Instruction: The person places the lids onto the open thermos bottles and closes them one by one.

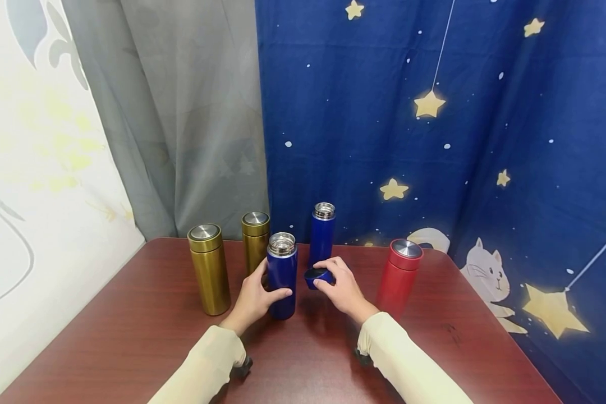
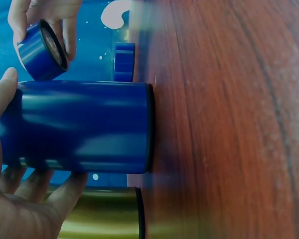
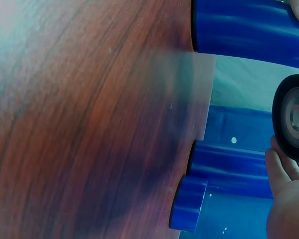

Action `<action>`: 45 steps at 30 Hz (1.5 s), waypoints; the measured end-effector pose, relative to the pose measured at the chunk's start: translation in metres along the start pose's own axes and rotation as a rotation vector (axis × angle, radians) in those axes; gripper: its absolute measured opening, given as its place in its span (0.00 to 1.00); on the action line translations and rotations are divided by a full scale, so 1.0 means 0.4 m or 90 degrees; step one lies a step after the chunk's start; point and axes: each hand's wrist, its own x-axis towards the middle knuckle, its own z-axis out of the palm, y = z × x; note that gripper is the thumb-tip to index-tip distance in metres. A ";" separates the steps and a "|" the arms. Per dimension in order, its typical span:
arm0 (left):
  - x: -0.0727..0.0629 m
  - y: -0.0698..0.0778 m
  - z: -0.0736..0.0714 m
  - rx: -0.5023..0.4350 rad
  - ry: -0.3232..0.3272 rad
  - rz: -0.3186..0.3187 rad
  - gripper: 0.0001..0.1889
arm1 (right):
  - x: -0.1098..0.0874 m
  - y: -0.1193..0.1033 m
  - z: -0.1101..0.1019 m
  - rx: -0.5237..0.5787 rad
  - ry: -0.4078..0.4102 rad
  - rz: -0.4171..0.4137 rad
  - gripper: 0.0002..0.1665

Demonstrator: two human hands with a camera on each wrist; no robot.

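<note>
My left hand (image 1: pixel 252 298) grips a blue thermos bottle (image 1: pixel 283 272) round its lower body, with the thumb across the front. The bottle stands upright and its steel mouth is uncovered. To its right, my right hand (image 1: pixel 344 290) holds a blue bottle lid (image 1: pixel 313 282) above the table, apart from the bottle. The lid's hollow underside shows in the right wrist view. Behind stands a second blue bottle (image 1: pixel 321 233), also with a bare steel mouth. Another blue lid (image 3: pixel 189 203) rests on the table near that bottle's base.
Two gold bottles with lids on, one in front (image 1: pixel 211 278) and one farther back (image 1: pixel 255 247), stand to the left. A red lidded bottle (image 1: pixel 400 275) stands right, partly behind my right forearm. A blue starry curtain (image 1: pixel 353 123) hangs behind the brown table (image 1: pixel 293 365).
</note>
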 end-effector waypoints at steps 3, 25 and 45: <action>-0.001 -0.002 0.000 0.002 0.000 -0.001 0.51 | 0.000 0.000 0.002 0.001 0.011 -0.007 0.19; -0.009 0.001 -0.001 -0.004 0.009 -0.006 0.51 | 0.004 -0.042 0.019 0.081 0.158 -0.118 0.18; -0.015 -0.004 -0.003 0.003 0.022 -0.006 0.50 | 0.023 -0.197 -0.016 0.119 0.254 -0.203 0.18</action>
